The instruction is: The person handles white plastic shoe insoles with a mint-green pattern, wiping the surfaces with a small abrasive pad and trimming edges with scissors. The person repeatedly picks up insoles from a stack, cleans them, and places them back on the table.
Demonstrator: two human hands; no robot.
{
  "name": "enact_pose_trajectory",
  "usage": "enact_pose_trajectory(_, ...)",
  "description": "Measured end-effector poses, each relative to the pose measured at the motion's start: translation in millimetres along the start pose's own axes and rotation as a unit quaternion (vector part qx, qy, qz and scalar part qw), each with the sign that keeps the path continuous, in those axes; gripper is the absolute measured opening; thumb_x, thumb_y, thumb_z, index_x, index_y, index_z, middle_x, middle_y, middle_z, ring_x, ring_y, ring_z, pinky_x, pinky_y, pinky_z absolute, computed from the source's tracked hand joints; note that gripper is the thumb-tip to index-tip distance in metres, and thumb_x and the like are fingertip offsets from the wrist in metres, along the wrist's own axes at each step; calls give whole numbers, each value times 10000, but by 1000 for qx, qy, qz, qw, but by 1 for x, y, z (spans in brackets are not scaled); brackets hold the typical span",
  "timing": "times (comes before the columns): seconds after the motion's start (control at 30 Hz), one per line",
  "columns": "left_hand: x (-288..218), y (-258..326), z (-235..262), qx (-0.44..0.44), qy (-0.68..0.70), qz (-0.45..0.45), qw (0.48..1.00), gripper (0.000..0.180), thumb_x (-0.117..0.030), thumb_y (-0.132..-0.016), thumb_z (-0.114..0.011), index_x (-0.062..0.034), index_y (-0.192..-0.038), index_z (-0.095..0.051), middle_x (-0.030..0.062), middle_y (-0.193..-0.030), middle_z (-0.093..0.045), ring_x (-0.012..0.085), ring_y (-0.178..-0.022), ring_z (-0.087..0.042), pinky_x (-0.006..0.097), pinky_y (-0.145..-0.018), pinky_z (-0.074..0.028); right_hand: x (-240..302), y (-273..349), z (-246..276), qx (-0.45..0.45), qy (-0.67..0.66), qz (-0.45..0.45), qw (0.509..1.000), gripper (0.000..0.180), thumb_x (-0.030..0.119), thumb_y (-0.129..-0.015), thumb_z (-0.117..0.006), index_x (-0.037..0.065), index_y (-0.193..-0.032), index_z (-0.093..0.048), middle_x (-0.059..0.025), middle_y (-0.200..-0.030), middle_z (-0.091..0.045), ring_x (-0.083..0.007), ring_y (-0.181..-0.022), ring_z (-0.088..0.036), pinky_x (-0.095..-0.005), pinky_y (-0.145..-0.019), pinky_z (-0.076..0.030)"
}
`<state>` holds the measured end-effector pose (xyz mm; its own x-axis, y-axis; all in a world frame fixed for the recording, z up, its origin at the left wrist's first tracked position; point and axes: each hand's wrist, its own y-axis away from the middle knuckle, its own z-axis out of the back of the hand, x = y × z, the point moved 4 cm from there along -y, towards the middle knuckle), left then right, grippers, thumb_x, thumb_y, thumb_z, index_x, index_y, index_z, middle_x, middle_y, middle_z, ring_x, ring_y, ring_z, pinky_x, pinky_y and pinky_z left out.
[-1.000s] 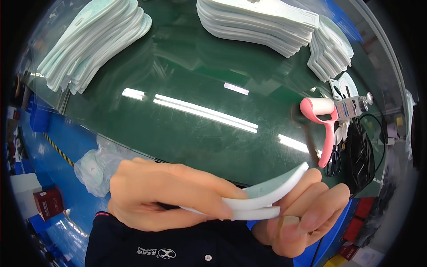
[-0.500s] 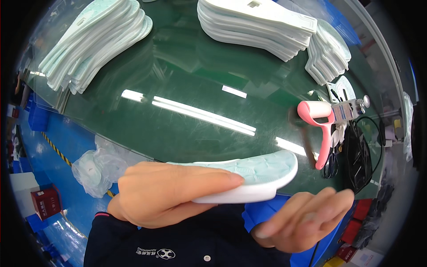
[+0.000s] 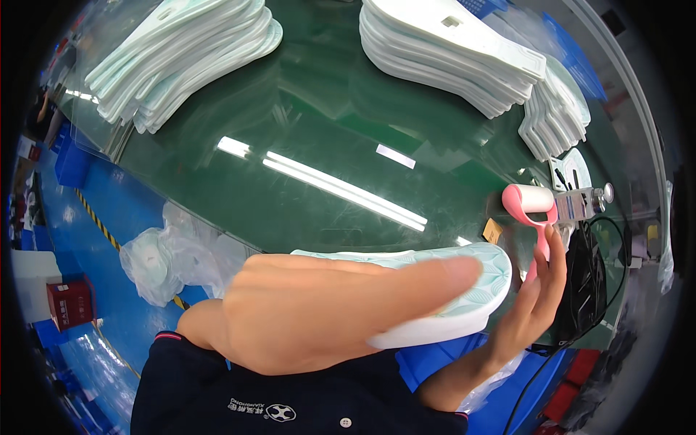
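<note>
Close under your chin, your left hand (image 3: 319, 312) is clamped on a white foam shoe insole with a pale green leaf-patterned top (image 3: 464, 297), fingers laid flat along its upper face and the thumb side hidden beneath, so you hold it level above the near edge of the glossy dark green glass-topped table (image 3: 319, 130). Your right hand (image 3: 533, 304) stands slack and spread just beyond the insole's rounded toe end, holding nothing; its fingertips reach up beside the pink-handled lint roller (image 3: 535, 210), though whether they touch it is hard to make out.

A small tan square tag (image 3: 492, 230) lies on the table just left of the roller. At the far left, a fanned stack of mint-edged insoles (image 3: 181, 58) rests on the table; far right, a taller stack of white insoles (image 3: 449, 51) does too, with a smaller pile (image 3: 554, 119) beside it. Crumpled clear plastic bags (image 3: 174, 254) sit below the table's left edge, above the blue floor (image 3: 94, 196) with its yellow-black striped tape. A red box (image 3: 71, 304) at far left is too warped to read. Black cables (image 3: 580, 283) hang at right, partly cut off.
</note>
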<state>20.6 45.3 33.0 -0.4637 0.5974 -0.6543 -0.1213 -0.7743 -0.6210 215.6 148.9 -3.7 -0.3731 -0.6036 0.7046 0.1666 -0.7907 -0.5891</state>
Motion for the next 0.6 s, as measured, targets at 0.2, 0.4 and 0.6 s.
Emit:
enact_pose_trajectory(0.2,-11,-1,-1,-33,-115,-114,986,77,-96,-752,-615,-46,-788,-659,97,-861,-660,166,-769,-644,312,-699,-508,45,9,-30,212,-90,167,959,431,199,-609,-725,29,-982,-593,-107,-910,-631,-287,-954,-581,-437,-903,-403)
enact_pose_trajectory(0.4,18,18,17,-158,-25,112,981,935,-388,-537,-798,38,-1228,-335,289,-1244,-371,349,-1157,-404,422,-991,-261,24,16,-24,6,-321,-51,946,223,107,-693,-688,12,-826,-538,-96,-728,-577,-247,-757,-611,-530,-904,-390)
enact_pose_trajectory(0.6,19,16,14,-109,48,103,988,639,-148,-553,-796,12,-1105,-517,155,-1047,-596,303,-1113,-495,540,-1004,-154,11,30,-21,-33,-382,-131,914,259,171,-752,-663,25,-820,-460,-77,-706,-501,-253,-802,-582,-563,-907,-379)
